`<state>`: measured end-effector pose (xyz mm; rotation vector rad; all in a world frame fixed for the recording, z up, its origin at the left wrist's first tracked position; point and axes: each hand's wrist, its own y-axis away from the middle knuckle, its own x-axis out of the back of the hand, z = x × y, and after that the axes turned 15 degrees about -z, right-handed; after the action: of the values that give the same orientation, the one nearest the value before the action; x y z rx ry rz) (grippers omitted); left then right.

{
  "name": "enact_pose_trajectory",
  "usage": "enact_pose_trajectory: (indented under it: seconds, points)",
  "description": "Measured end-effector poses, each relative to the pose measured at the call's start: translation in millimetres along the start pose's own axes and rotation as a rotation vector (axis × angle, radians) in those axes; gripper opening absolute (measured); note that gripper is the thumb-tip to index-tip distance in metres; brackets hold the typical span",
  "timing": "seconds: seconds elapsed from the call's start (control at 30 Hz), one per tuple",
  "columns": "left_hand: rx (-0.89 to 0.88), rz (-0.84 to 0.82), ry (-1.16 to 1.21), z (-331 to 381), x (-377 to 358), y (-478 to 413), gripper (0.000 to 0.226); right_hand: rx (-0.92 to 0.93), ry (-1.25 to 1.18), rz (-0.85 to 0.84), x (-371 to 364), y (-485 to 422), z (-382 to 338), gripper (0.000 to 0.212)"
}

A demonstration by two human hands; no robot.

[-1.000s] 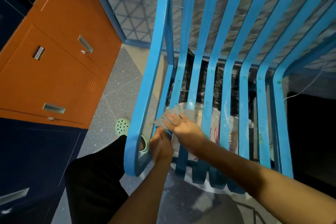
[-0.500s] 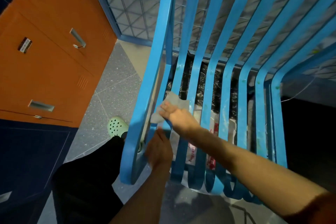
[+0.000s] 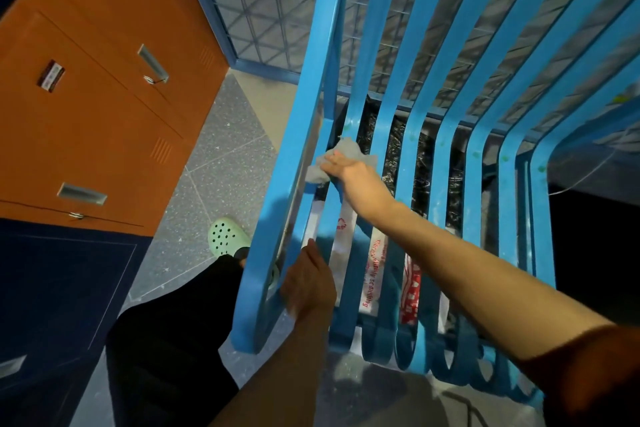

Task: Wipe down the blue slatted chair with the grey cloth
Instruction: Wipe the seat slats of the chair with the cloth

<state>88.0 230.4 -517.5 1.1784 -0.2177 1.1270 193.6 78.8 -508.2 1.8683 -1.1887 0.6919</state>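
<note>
Your left hand (image 3: 308, 284): nearest you, holds the chair (image 3: 317, 45) at the seat's front left; fingers go under a slat, out of sight.
Your right hand (image 3: 353, 180): stretched forward, grips the cloth (image 3: 348, 151) bunched against the left slats, near the seat's back bend.
Done: by position, probably only the left slats.
Left: right slats show green specks (image 3: 505, 158) and pale smears; backrest likely unwiped.

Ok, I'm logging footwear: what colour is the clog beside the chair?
Pale mint green; the clog shows best in the head view.
</note>
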Motion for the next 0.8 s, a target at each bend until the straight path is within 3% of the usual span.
enact_pose_trajectory:
  seconds: [0.23,0.33,0.43,0.53,0.7,0.8]
  points:
    - [0.024,-0.045,-0.039,3.8,2.6,1.3,0.067,-0.055,-0.015,0.012,-34.0,11.2,-7.0,0.060]
    - [0.038,-0.086,-0.075,3.4,5.3,0.7,0.065,0.052,-0.035,0.043,-64.0,40.8,-21.1,0.067]
    - [0.057,-0.155,-0.191,3.2,8.4,1.4,0.047,0.078,-0.026,-0.003,-77.3,62.6,-35.5,0.072]
    - [0.033,-0.116,-0.122,2.9,6.7,0.8,0.058,0.140,-0.059,-0.020,-69.9,55.7,-21.9,0.073]
    - [0.006,-0.030,-0.013,2.0,2.1,0.9,0.067,0.064,-0.098,-0.009,-17.7,13.5,5.5,0.042]
    - [-0.006,-0.045,-0.003,1.1,2.9,1.4,0.067,0.031,-0.009,-0.043,11.7,-21.4,28.1,0.040]
